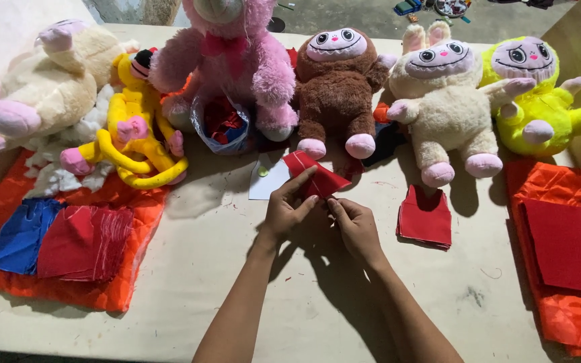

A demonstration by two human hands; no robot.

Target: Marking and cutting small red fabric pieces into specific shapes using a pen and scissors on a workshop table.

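Both of my hands meet over the middle of the table on a small red fabric piece [316, 176]. My left hand [287, 208] pinches its left edge between thumb and fingers. My right hand [354, 225] grips its lower right corner. The piece is lifted slightly and folded at an angle. Under it lies a white paper card [263, 181]. A sewn red vest-shaped piece [425, 216] lies on the table to the right of my right hand.
Plush toys line the far edge: cream [48, 81], yellow [136, 128], pink [230, 54], brown [336, 87], cream rabbit [445, 101], bright yellow [539, 94]. Orange cloth [8, 269] at left holds blue and red fabric stacks [85, 242]. Orange cloth [559, 195] at right holds red fabric [569, 245].
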